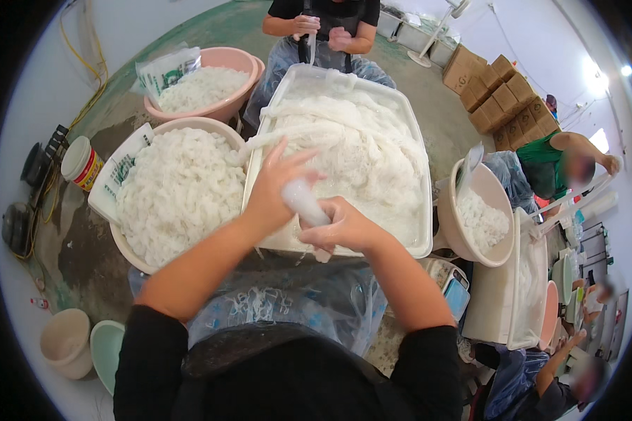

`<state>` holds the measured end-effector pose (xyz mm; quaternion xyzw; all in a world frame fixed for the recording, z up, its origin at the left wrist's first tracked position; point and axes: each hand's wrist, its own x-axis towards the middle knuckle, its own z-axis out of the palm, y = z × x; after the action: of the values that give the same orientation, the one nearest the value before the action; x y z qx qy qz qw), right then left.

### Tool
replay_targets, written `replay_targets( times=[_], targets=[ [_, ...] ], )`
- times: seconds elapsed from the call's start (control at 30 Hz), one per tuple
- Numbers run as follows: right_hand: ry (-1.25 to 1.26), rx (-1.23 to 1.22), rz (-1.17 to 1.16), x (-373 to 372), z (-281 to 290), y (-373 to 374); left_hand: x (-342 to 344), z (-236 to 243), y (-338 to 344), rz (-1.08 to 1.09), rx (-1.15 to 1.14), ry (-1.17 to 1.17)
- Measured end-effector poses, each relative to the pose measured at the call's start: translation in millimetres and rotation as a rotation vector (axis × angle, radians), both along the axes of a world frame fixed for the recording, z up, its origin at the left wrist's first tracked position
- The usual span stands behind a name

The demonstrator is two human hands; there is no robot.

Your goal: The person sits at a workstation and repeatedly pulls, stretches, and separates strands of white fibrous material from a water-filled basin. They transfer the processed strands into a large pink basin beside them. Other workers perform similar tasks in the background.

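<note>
A short white, wet, tube-like piece slants between my hands over the near edge of a large white tub. My right hand has its fingers curled round the lower end. At the upper end, my left hand has its fingers spread, slightly smeared by motion; its palm is beside the piece. Under and beyond my hands, a heap of white, stringy wet material lies in cloudy liquid in the tub. One long strand of it stretches toward the left basin.
Left of the tub stand a heaped basin and a pink basin. Across from me, a person's hands hold a white strand. On the right are another basin, a scale, stacked cartons and other people working.
</note>
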<state>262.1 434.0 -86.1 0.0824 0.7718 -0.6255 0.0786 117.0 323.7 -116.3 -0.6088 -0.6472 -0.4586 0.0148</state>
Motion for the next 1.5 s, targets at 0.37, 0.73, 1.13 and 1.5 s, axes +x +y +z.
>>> replay_targets(
  times=[0.37, 0.73, 1.13, 1.5],
  targets=[
    [0.288, 0.052, -0.373, -15.1, 24.1, 66.7, -15.3, 82.1, -14.3, -0.729, 0.441, -1.554],
    [0.192, 0.409, -0.025, 2.1, 44.9, 5.3, 58.9, -26.7, 3.3, 0.272, 0.288, -0.178],
    [-0.224, 0.006, 0.061, 12.3, -22.1, 19.5, 1.0, 16.2, -24.4, 0.082, 0.029, -0.798],
    [0.859, -1.570, 0.167, -6.6, -66.6, -16.2, 19.4, -31.5, -17.1, -0.246, 0.085, -1.731]
  ],
)
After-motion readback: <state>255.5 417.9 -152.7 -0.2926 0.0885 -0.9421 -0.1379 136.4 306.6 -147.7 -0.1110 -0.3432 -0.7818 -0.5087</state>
